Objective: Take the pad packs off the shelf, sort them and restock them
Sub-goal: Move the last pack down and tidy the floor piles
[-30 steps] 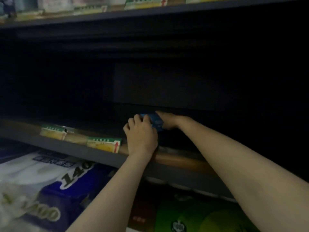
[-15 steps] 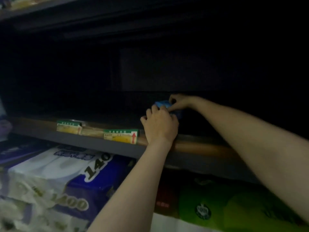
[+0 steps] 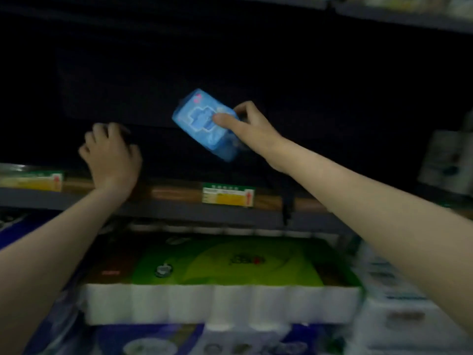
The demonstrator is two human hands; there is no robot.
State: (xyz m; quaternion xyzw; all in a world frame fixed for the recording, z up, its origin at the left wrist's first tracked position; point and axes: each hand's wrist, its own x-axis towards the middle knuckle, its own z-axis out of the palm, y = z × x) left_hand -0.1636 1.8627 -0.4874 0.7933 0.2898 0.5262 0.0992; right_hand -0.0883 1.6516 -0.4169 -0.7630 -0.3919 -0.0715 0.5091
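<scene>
My right hand (image 3: pixel 249 124) grips a blue pad pack (image 3: pixel 203 123) by its right end, thumb across its front, and holds it tilted in the air before the dark shelf opening. My left hand (image 3: pixel 112 156) reaches into the dark shelf (image 3: pixel 179 201) to the left, fingers curled; what they hold, if anything, is lost in the dark. The shelf's inside is black and I see no other pad packs in it.
Price tags (image 3: pixel 228 195) sit on the shelf's front rail. Below it lie a green-topped bundle of paper rolls (image 3: pixel 220 270) and blue tissue packs (image 3: pixel 33 252). A pale pack (image 3: pixel 448 160) stands at the far right. Another shelf edge (image 3: pixel 399 16) runs overhead.
My right hand has lifted the blue pack off the shelf and out into the air. My left hand has let go of it and shifted left. The view has swung right.
</scene>
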